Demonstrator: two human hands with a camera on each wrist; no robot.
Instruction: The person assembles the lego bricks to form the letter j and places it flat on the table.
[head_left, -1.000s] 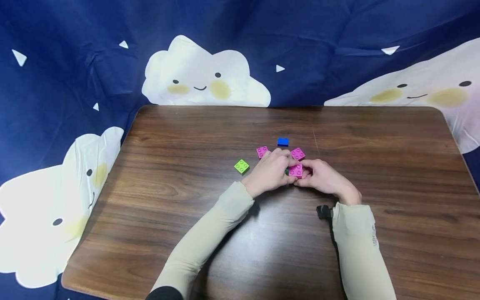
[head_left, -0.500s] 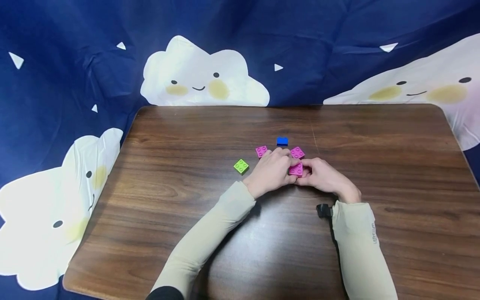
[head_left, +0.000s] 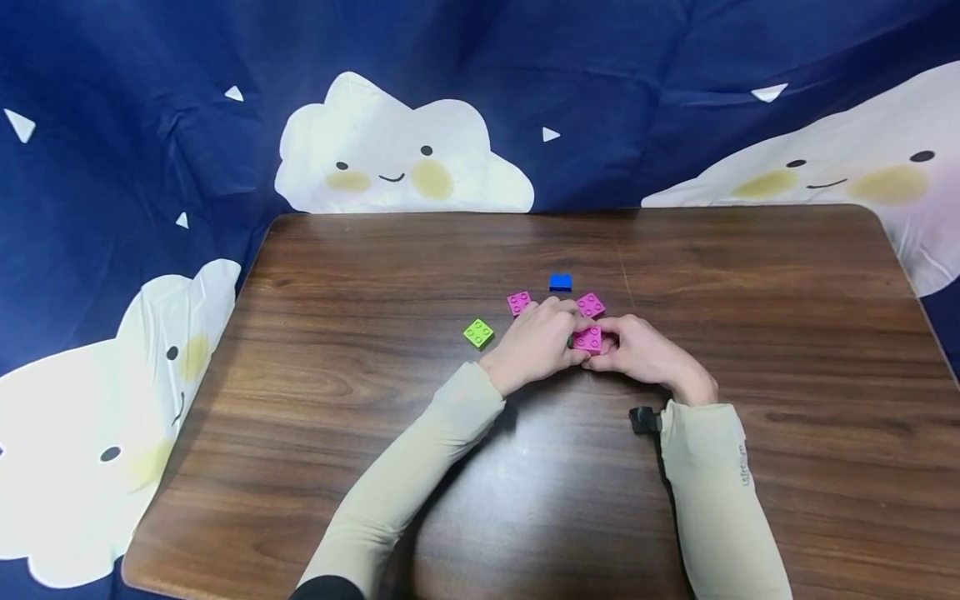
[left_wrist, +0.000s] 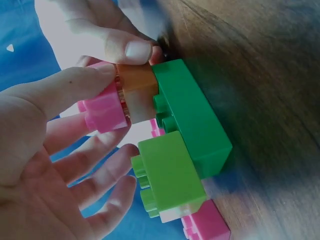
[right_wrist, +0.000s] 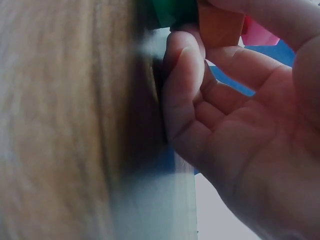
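The head view shows three pink bricks, one lime brick and one blue brick on the desk or in the hands; the wrist views add one orange brick and one long green brick. The held pink brick, its four studs facing up, tops a stack with orange below and green lowest. From it, one loose pink brick lies at twelve o'clock, blue at eleven, another pink brick at ten, lime at nine, all on the desk. In the left wrist view, the green brick's long axis runs from eleven to five o'clock, its studs pointing toward nine. A lime brick overlaps it there; whether they join cannot be told. The person's left hand has its grip clamped on the held pink brick; the right hand pinches the orange brick between thumb and finger.
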